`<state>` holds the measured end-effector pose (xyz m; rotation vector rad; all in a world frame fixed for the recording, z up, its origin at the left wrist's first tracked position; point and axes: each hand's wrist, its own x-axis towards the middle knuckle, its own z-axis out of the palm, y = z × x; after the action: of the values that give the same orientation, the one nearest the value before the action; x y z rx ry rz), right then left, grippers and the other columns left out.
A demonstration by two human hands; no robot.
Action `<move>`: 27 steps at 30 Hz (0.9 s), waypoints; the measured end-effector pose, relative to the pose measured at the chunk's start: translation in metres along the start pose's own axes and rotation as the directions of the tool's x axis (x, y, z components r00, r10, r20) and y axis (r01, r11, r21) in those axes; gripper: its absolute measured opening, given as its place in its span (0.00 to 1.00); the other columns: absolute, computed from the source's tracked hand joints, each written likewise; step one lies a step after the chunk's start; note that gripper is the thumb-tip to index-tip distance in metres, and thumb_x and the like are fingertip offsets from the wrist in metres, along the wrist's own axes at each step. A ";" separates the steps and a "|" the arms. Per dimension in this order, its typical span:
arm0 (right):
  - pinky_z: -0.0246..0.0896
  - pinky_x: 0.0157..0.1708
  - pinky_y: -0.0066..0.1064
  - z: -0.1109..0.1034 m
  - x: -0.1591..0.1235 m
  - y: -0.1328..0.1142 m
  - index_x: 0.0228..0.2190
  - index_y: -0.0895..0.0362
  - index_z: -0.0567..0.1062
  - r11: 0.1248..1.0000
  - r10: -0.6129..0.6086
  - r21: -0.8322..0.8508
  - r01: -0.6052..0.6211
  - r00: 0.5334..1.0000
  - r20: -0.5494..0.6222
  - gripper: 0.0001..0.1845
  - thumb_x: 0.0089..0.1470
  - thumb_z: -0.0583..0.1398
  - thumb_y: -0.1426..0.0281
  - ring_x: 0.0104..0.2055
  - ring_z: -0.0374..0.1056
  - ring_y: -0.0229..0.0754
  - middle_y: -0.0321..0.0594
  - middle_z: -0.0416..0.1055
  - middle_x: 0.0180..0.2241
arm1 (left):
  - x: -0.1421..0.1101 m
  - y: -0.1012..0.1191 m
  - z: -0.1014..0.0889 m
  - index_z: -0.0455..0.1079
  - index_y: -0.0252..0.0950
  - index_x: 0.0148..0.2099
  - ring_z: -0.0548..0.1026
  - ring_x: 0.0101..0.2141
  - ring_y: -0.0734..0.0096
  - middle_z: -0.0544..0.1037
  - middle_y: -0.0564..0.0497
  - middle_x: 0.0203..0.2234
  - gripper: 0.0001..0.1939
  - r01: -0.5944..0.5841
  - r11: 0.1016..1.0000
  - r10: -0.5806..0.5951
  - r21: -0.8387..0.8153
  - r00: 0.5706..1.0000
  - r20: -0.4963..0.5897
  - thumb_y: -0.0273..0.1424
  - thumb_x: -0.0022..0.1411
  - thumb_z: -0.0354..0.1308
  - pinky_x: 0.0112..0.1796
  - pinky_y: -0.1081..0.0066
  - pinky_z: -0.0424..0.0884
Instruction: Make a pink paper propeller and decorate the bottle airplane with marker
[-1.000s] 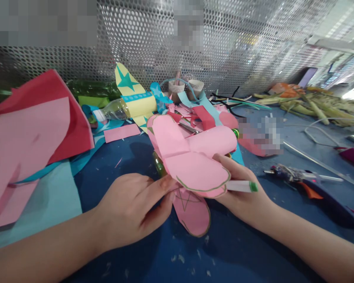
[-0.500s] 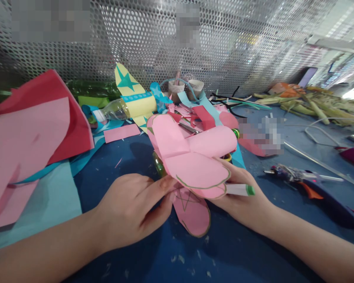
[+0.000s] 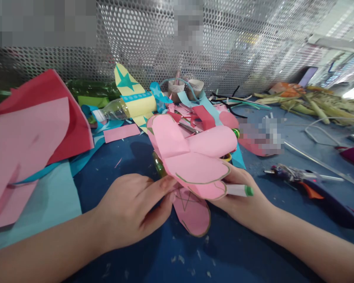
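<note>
A plane-shaped craft (image 3: 197, 169) of pink paper, wrapped round a green bottle (image 3: 159, 164), is held up over the table's middle. Dark outlines edge its rounded wings, and a pencil-like star is drawn on the lower pink flap (image 3: 193, 216). My left hand (image 3: 138, 204) pinches the paper edge at the craft's near left side, thumb and forefinger closed. On the right, my right hand (image 3: 242, 192) is under and behind the craft, its fingertips hidden by paper. A white marker (image 3: 237, 190) with a green end sticks out from that hand's grip.
Pink and red paper sheets (image 3: 73, 129) lie left. Behind stands a yellow paper-wrapped bottle plane (image 3: 141, 105) with blue stars, near paper scraps and two small pots (image 3: 176, 88). A glue gun (image 3: 315, 186) with an orange trigger lies right; dry husks (image 3: 315, 104) lie farther back.
Almost nothing differs. The marker's green end has shifted very slightly left, and both hands keep their hold on the craft.
</note>
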<state>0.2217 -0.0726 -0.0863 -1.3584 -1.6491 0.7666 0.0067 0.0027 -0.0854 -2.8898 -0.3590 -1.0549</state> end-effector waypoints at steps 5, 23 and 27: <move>0.54 0.20 0.24 0.001 0.002 -0.001 0.25 0.52 0.64 1.000 0.002 -0.003 -0.002 1.000 -0.011 0.10 0.54 0.61 0.71 0.22 0.61 0.35 0.29 0.66 0.21 | 0.000 -0.001 0.001 0.63 0.30 0.48 0.67 0.17 0.72 0.72 0.56 0.18 0.08 -0.020 1.000 0.020 -0.006 0.999 -0.033 0.24 0.67 0.48 0.19 0.70 0.57; 0.55 0.22 0.25 0.002 0.002 -0.002 0.26 0.52 0.64 0.999 0.021 0.030 -0.022 0.999 0.041 0.09 0.53 0.60 0.72 0.23 0.58 0.34 0.28 0.66 0.23 | 0.002 0.000 0.000 0.65 0.30 0.45 0.66 0.16 0.71 0.70 0.57 0.16 0.07 -0.002 1.000 0.002 0.002 1.000 -0.007 0.25 0.67 0.47 0.18 0.68 0.56; 0.57 0.24 0.26 0.001 0.001 -0.002 0.25 0.52 0.64 1.000 0.017 0.024 -0.018 0.999 0.035 0.09 0.53 0.60 0.72 0.24 0.62 0.36 0.29 0.68 0.23 | 0.001 -0.001 0.000 0.66 0.32 0.41 0.67 0.16 0.70 0.71 0.56 0.16 0.07 -0.027 0.999 0.027 0.032 1.000 0.001 0.25 0.67 0.47 0.19 0.69 0.59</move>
<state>0.2200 -0.0717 -0.0848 -1.3516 -1.6513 0.8219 0.0073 0.0038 -0.0846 -2.8586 -0.3322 -1.0341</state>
